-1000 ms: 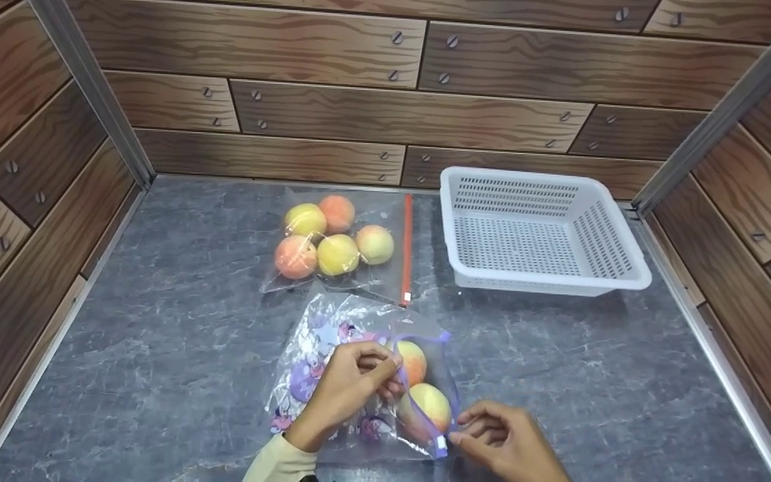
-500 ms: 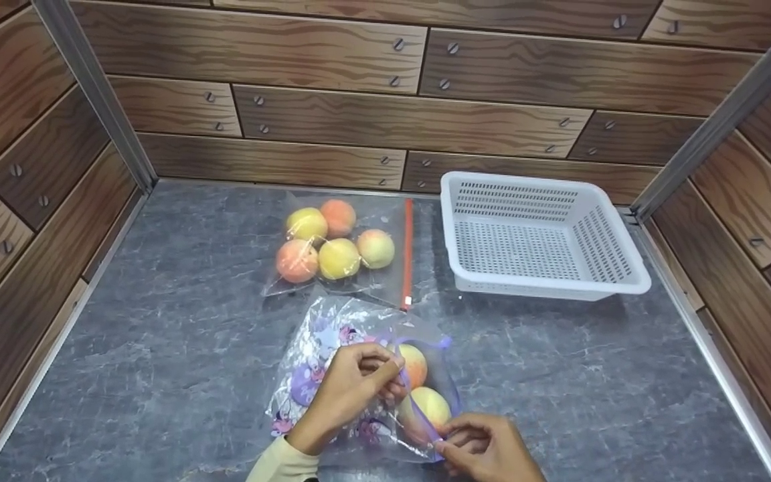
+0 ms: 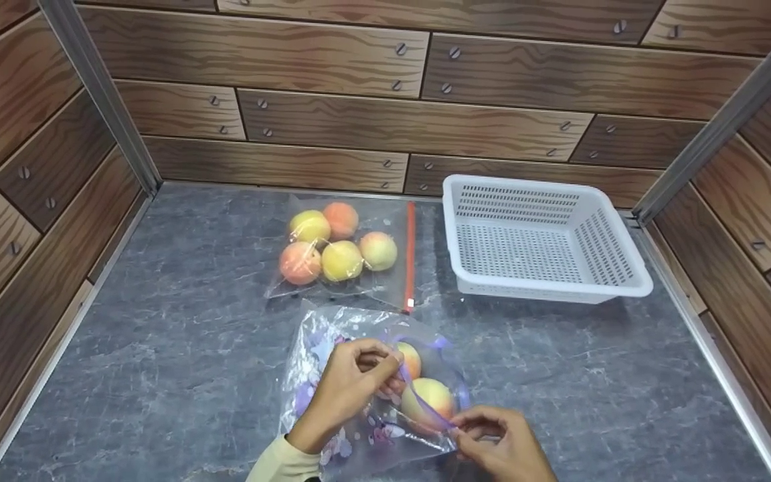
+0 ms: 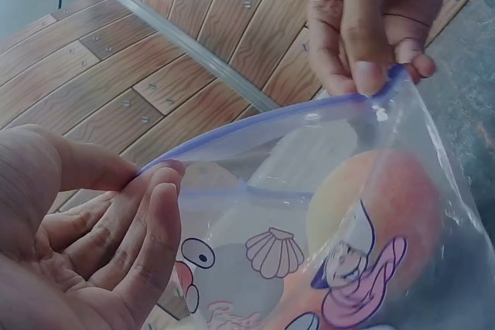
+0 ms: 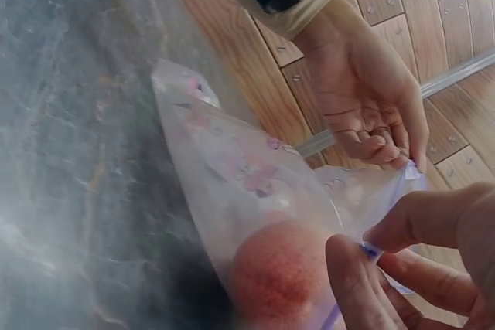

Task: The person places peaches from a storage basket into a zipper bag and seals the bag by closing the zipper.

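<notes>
A clear zip bag with cartoon prints and a purple zip edge lies at the front of the table, its mouth parted toward the right. Two peaches show inside it near the mouth. My left hand pinches the upper lip of the purple edge between thumb and forefinger. At the near corner of the mouth, my right hand pinches the same edge. The left wrist view shows the purple edge stretched between both hands. In the right wrist view, a reddish peach presses against the film below the right fingers.
Behind, a second clear bag with a red zip strip holds several peaches. A white perforated basket stands at the back right. Wood-patterned walls border the grey marbled table at the back and sides.
My right hand has moved from beside the bag's near corner to pinch its purple edge, then slightly right, with the bag shifting along. My left hand keeps its pinch.
</notes>
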Demonstrator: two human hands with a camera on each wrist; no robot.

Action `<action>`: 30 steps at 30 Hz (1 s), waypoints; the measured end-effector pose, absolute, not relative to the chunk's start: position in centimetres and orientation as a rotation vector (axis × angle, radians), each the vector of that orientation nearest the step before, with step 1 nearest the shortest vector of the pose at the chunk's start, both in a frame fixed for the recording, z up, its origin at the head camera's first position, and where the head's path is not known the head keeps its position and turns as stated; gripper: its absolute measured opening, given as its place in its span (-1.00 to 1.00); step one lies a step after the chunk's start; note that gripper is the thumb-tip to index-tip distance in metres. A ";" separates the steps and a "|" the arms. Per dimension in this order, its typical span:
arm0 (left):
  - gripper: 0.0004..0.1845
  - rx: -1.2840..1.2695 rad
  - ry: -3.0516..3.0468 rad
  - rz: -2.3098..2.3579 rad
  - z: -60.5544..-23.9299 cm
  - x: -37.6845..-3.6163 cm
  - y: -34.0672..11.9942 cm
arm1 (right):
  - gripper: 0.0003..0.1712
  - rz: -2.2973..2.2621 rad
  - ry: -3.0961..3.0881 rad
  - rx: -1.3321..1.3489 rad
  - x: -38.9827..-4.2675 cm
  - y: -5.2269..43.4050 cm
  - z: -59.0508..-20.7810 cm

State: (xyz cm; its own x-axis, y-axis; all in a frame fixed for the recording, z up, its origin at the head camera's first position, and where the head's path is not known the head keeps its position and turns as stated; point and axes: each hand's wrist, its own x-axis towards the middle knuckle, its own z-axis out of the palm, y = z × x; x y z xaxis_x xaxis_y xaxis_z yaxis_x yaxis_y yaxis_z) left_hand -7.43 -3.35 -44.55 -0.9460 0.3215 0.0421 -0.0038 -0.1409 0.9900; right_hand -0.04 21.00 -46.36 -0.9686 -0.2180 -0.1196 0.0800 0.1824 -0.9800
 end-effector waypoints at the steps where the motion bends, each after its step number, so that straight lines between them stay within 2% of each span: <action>1: -0.78 0.359 1.901 2.196 -44.5 -7.5 -3.4 | -0.78 -1.868 2.236 -0.132 -0.1 21.1 -46.2; 14: -0.79 0.312 2.004 2.283 -43.2 -8.1 -3.9 | -0.81 -1.810 2.427 -0.227 -1.9 20.6 -43.6; 23: -0.79 0.272 2.005 2.368 -42.3 -8.0 -4.6 | -0.93 -1.788 2.575 -0.395 -2.7 19.4 -42.6; 30: -0.80 0.220 2.027 2.444 -41.4 -7.8 -5.0 | -0.79 -1.824 2.805 -0.578 -3.5 19.1 -40.8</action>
